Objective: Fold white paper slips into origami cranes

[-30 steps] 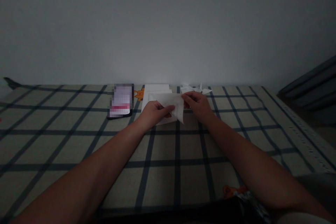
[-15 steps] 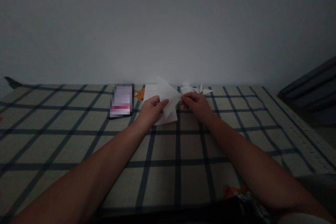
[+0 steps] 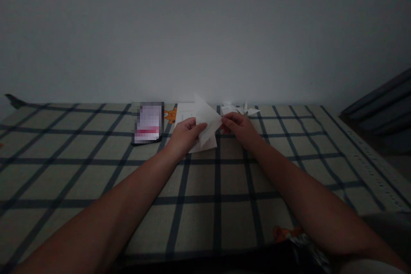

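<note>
A folded sheet of white paper (image 3: 207, 113), roughly triangular with pointed corners, is held up between both hands. My left hand (image 3: 186, 134) grips its left side, thumb on the near face; the fingers behind are partly hidden. At the right-hand corner my right hand (image 3: 237, 125) pinches the paper between thumb and fingertips. Under and behind it lies a white printed booklet or sheet (image 3: 184, 110), partly covered by the folded paper and my left hand. Just beyond my right hand sit white folded-paper pieces (image 3: 247, 110) with sharp points.
A phone (image 3: 150, 122) with a lit, blurred screen lies left of the hands. The checked cloth (image 3: 199, 222) covers the surface, with a printed orange bear (image 3: 171, 115) on it. A pale wall (image 3: 205, 30) rises behind. Dark pleated fabric (image 3: 382, 111) stands at the right.
The folded paper has shifted and tilted very slightly to the right at its top corner. Both hands keep their hold, almost in the same place.
</note>
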